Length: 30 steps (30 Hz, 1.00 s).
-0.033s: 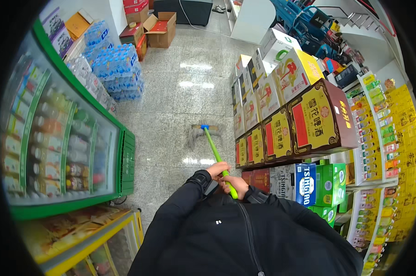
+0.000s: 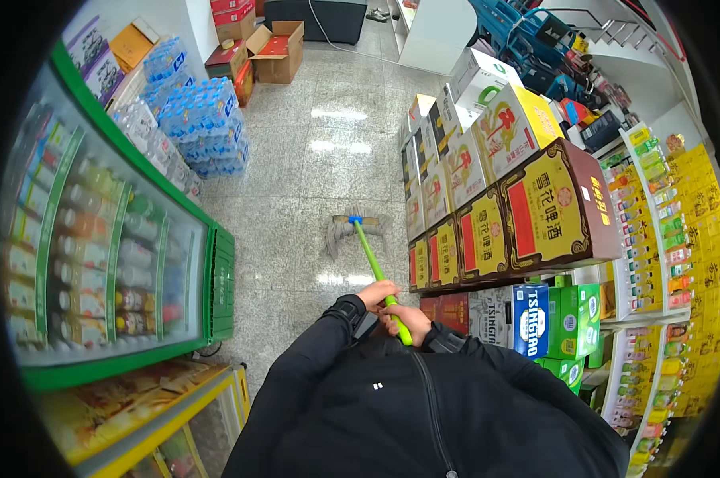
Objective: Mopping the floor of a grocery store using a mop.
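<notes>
A mop (image 2: 369,253) with a bright green handle slants from my waist out to the tiled floor ahead. Its grey string head (image 2: 345,231), joined by a blue clamp, lies spread on the tiles. My left hand (image 2: 377,295) is wrapped around the handle, a little farther along it. Close behind, nearer my body, my right hand (image 2: 408,324) grips the handle close to its end. Both hands are closed, and the hidden fingers cannot be made out in full.
A green-framed drinks fridge (image 2: 220,283) stands at the left, with shrink-wrapped water bottles (image 2: 204,119) beyond it. Stacked beer cartons (image 2: 483,239) line the right side, near shelves of small bottles (image 2: 651,223). An open cardboard box (image 2: 278,64) sits at the far end.
</notes>
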### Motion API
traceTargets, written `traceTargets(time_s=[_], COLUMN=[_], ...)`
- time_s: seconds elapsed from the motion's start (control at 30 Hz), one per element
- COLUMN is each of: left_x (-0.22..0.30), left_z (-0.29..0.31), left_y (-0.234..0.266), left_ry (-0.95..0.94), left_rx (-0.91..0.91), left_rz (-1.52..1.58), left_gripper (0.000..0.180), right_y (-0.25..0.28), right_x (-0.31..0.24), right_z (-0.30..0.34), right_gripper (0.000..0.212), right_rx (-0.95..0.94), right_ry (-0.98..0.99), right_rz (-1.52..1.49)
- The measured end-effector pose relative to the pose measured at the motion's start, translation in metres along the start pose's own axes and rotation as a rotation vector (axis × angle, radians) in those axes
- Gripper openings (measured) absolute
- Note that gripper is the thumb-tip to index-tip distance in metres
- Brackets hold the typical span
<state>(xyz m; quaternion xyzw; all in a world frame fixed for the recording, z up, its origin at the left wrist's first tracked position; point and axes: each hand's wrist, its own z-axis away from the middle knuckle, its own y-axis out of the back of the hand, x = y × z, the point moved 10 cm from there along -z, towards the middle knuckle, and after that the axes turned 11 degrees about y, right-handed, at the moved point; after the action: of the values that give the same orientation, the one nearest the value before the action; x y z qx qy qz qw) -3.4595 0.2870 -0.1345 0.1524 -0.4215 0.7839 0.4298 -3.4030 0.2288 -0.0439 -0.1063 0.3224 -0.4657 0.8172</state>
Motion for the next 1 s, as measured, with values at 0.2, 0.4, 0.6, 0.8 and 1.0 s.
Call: traceTargets(time_s=[0.2, 0.4, 0.6, 0.8, 1.0], left_x=[0.061, 0.145, 0.262, 0.341, 0.394], left_z=[-0.018, -0.072, -0.119, -0.174, -0.218], left_y=[0.042, 0.104, 0.145, 0.181, 0.211], left_ry=[0.095, 0.087, 0.086, 0.090, 0.028], left_rx=[-0.034, -0.004, 0.173, 0.300, 0.369], left_rz=[0.041, -0.038, -0.257, -0.394, -0.382], left_gripper=[0.016, 0.019, 0.023, 0.029, 0.025], right_y=[-0.031, -0.058, -0.059, -0.045, -0.026], right_x=[-0.070, -0.161, -0.268, -0.356, -0.416], right_z=[-0.042, -0.107, -0.178, -0.229, -0.255], right_gripper=[0.009, 0.011, 0.008, 0.014, 0.012], right_rx=[0.041, 0.012, 0.007, 0.003, 0.025], right_ry=[0.034, 0.029, 0.045, 0.093, 0.105], right_rz=[-0.018, -0.078, -0.120, -0.068, -0.146])
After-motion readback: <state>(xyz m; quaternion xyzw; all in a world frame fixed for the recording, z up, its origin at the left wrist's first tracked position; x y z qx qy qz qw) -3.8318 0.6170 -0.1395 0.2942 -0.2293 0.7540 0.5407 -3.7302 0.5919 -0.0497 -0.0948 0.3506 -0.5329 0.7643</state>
